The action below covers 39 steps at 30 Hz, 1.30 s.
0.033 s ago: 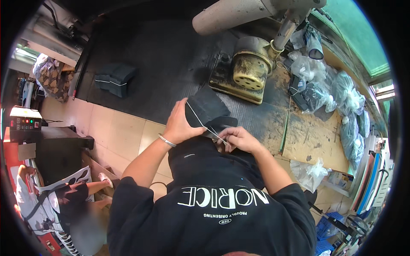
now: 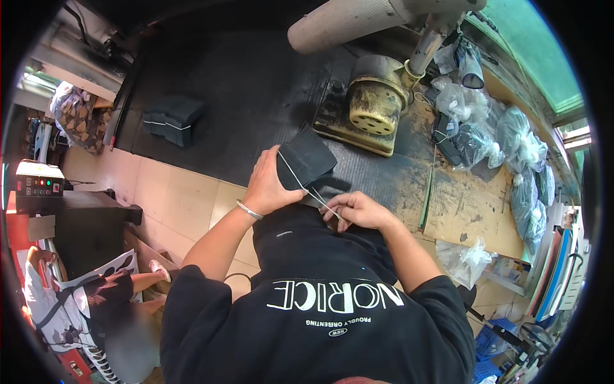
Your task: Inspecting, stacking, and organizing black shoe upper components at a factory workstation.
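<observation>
Tying is the work in hand: a white string (image 2: 306,185) runs over a stack (image 2: 306,157) of dark flat pieces at the near edge of the black mat (image 2: 243,96), just in front of the person's chest. The left hand (image 2: 267,185) lies curled over the stack's near left corner, fingers pressed together and clamping it down, with the string passing beside the thumb. The right hand (image 2: 358,210) sits just right of the stack and lower, its fingertips pinching the string's free end, which runs taut up across the dark top.

To do this well, I judge the left hand should keep firm, even pressure so the pieces stay squared while the string tightens; any slack there lets the stack fan out. The right hand's pull looks best kept low and in line with the string, so the loop bites across the middle and does not slide off a corner. Whether a knot is already formed under the fingers cannot be told.

A second bundle (image 2: 173,120), already bound with a pale string, lies well apart to the far left on the mat. Beyond the stack stands a worn yellowish machine (image 2: 374,105), and clear bags (image 2: 505,137) of dark pieces pile along the right side of the bench.
</observation>
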### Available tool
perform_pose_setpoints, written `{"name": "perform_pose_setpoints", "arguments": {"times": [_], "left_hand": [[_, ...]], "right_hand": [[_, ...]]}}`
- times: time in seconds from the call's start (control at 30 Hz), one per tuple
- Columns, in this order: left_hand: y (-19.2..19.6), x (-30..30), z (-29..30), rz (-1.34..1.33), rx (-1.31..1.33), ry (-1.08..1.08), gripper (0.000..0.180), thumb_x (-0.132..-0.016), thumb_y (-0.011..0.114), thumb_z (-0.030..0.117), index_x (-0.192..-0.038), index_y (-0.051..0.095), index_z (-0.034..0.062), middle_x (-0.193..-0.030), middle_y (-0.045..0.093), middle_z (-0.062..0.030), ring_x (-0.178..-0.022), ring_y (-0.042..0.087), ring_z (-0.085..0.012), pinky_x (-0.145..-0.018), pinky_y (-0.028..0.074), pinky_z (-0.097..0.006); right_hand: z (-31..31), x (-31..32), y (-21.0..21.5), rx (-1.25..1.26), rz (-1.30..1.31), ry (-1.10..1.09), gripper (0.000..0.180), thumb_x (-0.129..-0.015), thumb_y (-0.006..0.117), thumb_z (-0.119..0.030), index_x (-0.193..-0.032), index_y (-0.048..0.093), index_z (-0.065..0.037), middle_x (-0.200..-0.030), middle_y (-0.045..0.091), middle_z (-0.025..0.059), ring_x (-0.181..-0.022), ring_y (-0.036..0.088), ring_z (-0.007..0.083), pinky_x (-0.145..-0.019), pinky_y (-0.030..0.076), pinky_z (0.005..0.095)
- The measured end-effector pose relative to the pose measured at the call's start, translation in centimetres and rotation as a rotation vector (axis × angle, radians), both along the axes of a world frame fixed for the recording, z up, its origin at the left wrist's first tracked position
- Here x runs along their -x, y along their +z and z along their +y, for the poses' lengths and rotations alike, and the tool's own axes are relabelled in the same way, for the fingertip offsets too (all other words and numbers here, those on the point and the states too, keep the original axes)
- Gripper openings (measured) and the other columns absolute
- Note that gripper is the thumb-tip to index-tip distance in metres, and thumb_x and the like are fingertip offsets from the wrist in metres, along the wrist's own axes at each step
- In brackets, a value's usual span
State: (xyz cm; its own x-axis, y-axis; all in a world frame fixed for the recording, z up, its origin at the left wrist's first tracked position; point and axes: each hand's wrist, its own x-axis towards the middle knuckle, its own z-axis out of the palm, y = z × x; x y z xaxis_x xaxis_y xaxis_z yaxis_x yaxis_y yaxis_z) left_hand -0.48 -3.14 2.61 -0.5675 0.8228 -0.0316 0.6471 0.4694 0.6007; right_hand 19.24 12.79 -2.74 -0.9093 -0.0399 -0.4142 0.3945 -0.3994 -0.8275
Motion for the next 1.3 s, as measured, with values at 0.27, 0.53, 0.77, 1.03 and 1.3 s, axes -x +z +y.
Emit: {"name": "perform_pose_setpoints", "arguments": {"times": [0.27, 0.53, 0.77, 1.03, 1.3], "left_hand": [[-2.3, 2.2, -0.2, 0.027, -0.076, 0.103, 0.103, -0.053, 0.088, 0.03, -0.132, 0.035, -0.0084, -0.123, 0.048, -0.0227, -0.119, 0.049, -0.0337, -0.1, 0.04, -0.038], [-2.1, 0.1, 0.9, -0.813, -0.534, 0.363, 0.103, -0.057, 0.088, 0.03, -0.134, 0.032, -0.0115, -0.12, 0.054, -0.022, -0.114, 0.053, -0.0288, -0.1, 0.04, -0.036], [2.7, -5.0, 0.5, 0.079, -0.447, -0.112, 0.097, -0.051, 0.084, 0.021, -0.131, 0.036, -0.0049, -0.121, 0.049, -0.0206, -0.115, 0.049, -0.0339, -0.098, 0.04, -0.039], [4.1, -3.8, 0.5, 0.055, -0.386, -0.7, 0.094, -0.046, 0.082, 0.015, -0.128, 0.039, -0.0008, -0.121, 0.049, -0.0196, -0.113, 0.049, -0.039, -0.1, 0.036, -0.047], [-0.3, -3.6, 4.7, 0.156, -0.175, -0.767, 0.087, -0.052, 0.079, 0.018, -0.128, 0.04, -0.0005, -0.12, 0.049, -0.0189, -0.114, 0.046, -0.0382, -0.103, 0.033, -0.044]], "right_hand": [[-2.6, 2.8, 9.9, -0.21, 0.933, 0.151, 0.067, -0.079, 0.071, 0.0, -0.14, 0.043, -0.008, -0.134, 0.05, 0.0236, -0.087, 0.07, 0.0253, -0.077, 0.057, 0.0319], [-4.1, -0.5, 3.1, -0.226, 0.732, -0.838, 0.089, -0.08, 0.074, -0.031, -0.145, 0.022, 0.001, -0.152, 0.022, 0.0178, -0.142, 0.021, 0.0314, -0.111, 0.027, 0.043], [0.6, 1.1, 2.4, 0.401, 0.426, -0.606, 0.1, -0.071, 0.078, -0.042, -0.145, 0.026, 0.001, -0.142, 0.041, 0.0159, -0.129, 0.043, 0.027, -0.106, 0.037, 0.0372], [4.3, -0.8, 4.9, 0.154, 0.578, -0.483, 0.097, -0.064, 0.081, -0.034, -0.14, 0.034, 0.006, -0.118, 0.058, 0.0135, -0.11, 0.057, 0.0213, -0.099, 0.043, 0.0334], [4.6, 0.4, 6.4, -1.262, 0.746, -0.148, 0.047, -0.074, 0.074, -0.021, -0.117, 0.064, -0.005, -0.093, 0.069, 0.0036, -0.084, 0.061, 0.02, -0.08, 0.044, 0.0338]]}}
